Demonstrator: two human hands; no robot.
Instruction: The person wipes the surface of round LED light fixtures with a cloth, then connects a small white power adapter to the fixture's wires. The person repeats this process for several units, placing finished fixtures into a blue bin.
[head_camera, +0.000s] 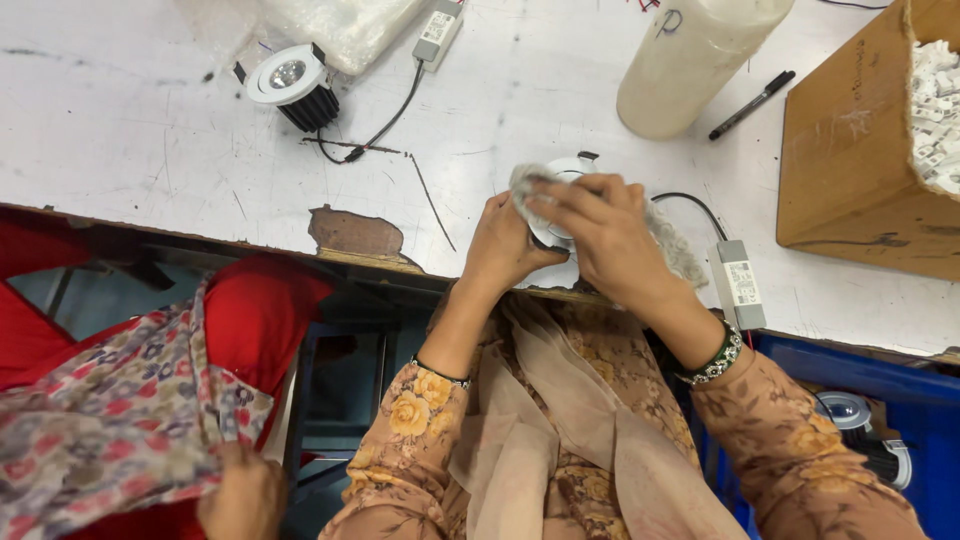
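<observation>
Gripping a round white downlight (562, 200) at the near edge of the white worktable (150, 120), the left hand (503, 245) closes around its lower left side, wrist bent upward and forearm rising from the lap. The right hand (600, 235) lies over the top of the fitting, fingers curled and pressing a grey-white cloth (535, 190) against its face; the rest of the cloth trails out past the wrist to the right. Both hands are closed on what they hold, the right forearm angling in from the lower right with a green bangle (722, 355) at the wrist. A black cable (690, 200) runs from the lamp to a small grey driver box (740, 285) lying just beside the right wrist. Farther up the table sit a second downlight (290, 82) with a black finned body, a tall cream cylinder (690, 60), a black marker (752, 104) and a cardboard box (850, 150) of small white parts. At lower left, another person's hand (242, 495) holds patterned fabric.
</observation>
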